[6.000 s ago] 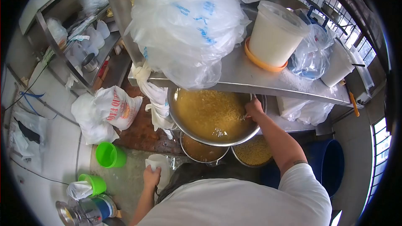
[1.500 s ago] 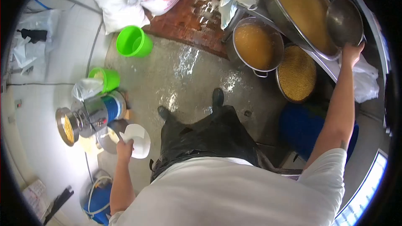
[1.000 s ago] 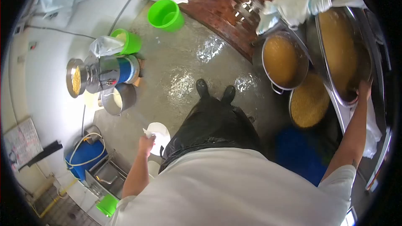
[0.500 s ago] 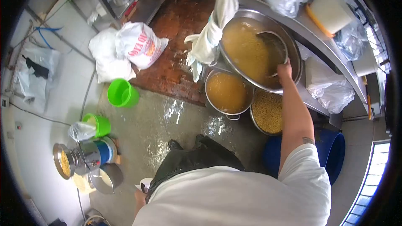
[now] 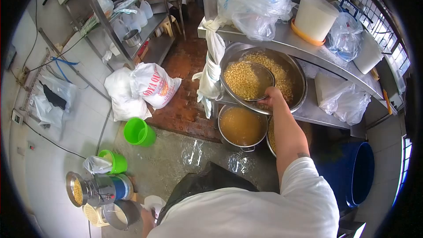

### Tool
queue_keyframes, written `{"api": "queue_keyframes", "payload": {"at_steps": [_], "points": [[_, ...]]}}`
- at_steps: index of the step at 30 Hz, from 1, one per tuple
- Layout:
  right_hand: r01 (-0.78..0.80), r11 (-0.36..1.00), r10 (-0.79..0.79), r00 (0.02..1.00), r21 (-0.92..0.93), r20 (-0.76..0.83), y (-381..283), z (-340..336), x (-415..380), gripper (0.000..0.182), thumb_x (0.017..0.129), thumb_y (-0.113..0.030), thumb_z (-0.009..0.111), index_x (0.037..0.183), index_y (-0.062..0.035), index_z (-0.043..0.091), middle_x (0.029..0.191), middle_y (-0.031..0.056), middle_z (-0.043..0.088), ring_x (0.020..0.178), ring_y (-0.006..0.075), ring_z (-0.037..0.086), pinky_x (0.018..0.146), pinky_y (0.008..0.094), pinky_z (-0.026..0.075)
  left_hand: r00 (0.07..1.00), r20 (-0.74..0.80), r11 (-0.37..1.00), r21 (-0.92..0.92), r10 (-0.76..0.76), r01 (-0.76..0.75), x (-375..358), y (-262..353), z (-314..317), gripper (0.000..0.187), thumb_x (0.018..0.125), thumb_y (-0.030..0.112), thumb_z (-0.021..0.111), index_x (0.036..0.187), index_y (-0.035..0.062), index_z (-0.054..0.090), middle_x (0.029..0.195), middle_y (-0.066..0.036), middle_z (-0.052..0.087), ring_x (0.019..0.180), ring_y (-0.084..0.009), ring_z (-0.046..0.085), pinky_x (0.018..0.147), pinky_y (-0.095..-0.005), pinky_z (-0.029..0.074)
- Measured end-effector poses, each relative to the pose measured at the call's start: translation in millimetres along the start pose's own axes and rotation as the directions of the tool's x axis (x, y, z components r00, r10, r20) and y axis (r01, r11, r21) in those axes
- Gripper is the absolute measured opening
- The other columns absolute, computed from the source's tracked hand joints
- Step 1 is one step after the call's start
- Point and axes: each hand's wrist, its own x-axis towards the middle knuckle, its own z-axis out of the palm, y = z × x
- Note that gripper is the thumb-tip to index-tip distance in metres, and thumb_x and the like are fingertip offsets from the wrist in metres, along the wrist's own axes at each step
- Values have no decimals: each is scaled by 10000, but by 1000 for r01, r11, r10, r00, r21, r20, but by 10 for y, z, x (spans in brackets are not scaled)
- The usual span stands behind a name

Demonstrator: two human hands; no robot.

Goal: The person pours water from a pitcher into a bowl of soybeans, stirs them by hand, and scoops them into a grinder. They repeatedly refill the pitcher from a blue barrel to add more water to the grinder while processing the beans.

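Beans [image 5: 240, 80] in the head view are held in a metal bowl [image 5: 267, 78], inside a large basin [image 5: 298, 74]. Its near right rim is pinched by the fingers of the right hand [image 5: 274, 95]. Near left, a white container [image 5: 153, 202] is met by the left hand [image 5: 146, 217]; its fingers' state cannot be told.

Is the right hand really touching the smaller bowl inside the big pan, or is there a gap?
Touching. The head view shows the right hand gripping the rim of the smaller bowl, with no gap.
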Motion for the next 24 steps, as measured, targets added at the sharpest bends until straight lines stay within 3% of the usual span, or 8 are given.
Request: {"api": "queue_keyframes", "payload": {"at_steps": [2, 3, 4, 6, 8, 15, 22, 24], "points": [[-24, 1000, 24, 1000, 9, 20, -35, -11, -62, 461, 921, 60, 439, 1382, 70, 431, 1283, 280, 566, 988, 545, 699, 804, 739, 634, 957, 81, 855, 432, 279, -286, 30, -294, -76, 189, 883, 187, 720, 938, 10, 685, 786, -156, 705, 691, -325, 692, 569, -445, 517], [-11, 1000, 10, 1000, 20, 28, -59, -25, -81, 461, 921, 60, 439, 1382, 70, 431, 1283, 280, 566, 988, 545, 699, 804, 739, 634, 906, 158, 684, 608, 392, -402, 65, -541, -127, 243, 869, 234, 735, 960, 12, 699, 828, -173, 729, 751, -362, 719, 613, -470, 543], [-2, 997, 2, 1000, 73, 2, -54, -49, -108, 465, 920, 59, 437, 1384, 65, 431, 1275, 279, 567, 997, 541, 697, 805, 735, 638, 878, 373, 395, 789, 299, -470, 294, -1025, -219, 363, 825, 369, 754, 997, 51, 725, 895, -185, 754, 888, -433, 718, 688, -501, 553], [48, 985, -42, 998, 165, -41, -36, -14, -348, 460, 916, 53, 445, 1376, 68, 436, 1252, 277, 573, 998, 522, 701, 781, 710, 655, 983, 138, 655, 733, 125, -186, 10, -961, -177, 369, 832, 373, 747, 995, 43, 727, 896, -192, 753, 890, -440, 717, 699, -508, 554], [83, 974, -78, 996, 211, -34, -47, -23, -623, 442, 917, 52, 437, 1356, 97, 429, 1270, 291, 563, 1000, 539, 700, 752, 697, 664, 998, 59, 729, 684, 5, -44, -136, -865, -137, 375, 839, 377, 739, 993, 35, 728, 896, -199, 753, 891, -447, 716, 709, -515, 554], [177, 953, -175, 984, 244, -30, -37, -57, -1215, 484, 875, 78, 441, 1355, 133, 416, 1261, 305, 586, 1089, 540, 691, 869, 751, 620, 994, -24, 789, 606, -108, 100, -381, -970, -174, 403, 864, 391, 713, 986, 7, 734, 898, -222, 751, 895, -472, 713, 747, -538, 555], [280, 949, -296, 951, 145, 96, 376, 384, -2440, 462, 869, 50, 472, 1323, 137, 458, 1212, 291, 619, 1011, 466, 721, 789, 654, 662, 987, -98, 816, 556, -125, 158, -615, -1792, -552, 438, 889, 405, 687, 979, -21, 739, 900, -246, 748, 900, -497, 709, 784, -562, 556], [244, 964, -257, 958, 110, 126, 689, 581, -2677, 460, 869, 45, 479, 1320, 135, 463, 1209, 282, 623, 1009, 458, 723, 778, 642, 666, 994, -107, 806, 584, -39, 94, -650, -2063, -667, 449, 896, 409, 679, 977, -29, 741, 901, -252, 748, 901, -504, 708, 795, -569, 556]]}}
